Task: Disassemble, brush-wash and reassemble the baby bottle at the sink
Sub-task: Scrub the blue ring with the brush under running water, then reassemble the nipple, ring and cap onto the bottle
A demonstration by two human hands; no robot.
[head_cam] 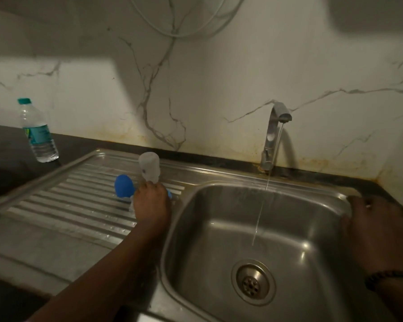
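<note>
Head view: left hand (152,203) is out over the drainboard (63,205), near its right edge beside the basin, fingers curled down onto the lower end of the baby bottle (149,167). Bottle is a frosted clear body, standing roughly upright on the ribbed part of the drainboard, toward its back right corner. Grip looks like fingers wrapped round the bottle's base, though the hand hides the contact itself. Blue cap (124,187) sits just left of the hand, on the ribs, touching or nearly touching the bottle; can't tell which. A bit of blue also shows at the right side of the hand, too hidden to identify.

Right hand (375,226) rests on the right rim of the sink (221,187), fingers bent over the edge, holding no loose item. Dark bead bracelet (386,278) on that wrist.

Tap (273,133) at the back edge of the sink is running, thin stream falling into the basin, landing above the drain (253,282).

Clear plastic water bottle (36,131) with teal cap stands on the dark counter at the back left corner of the drainboard, well apart from the hands. Marble-pattern wall behind.
</note>
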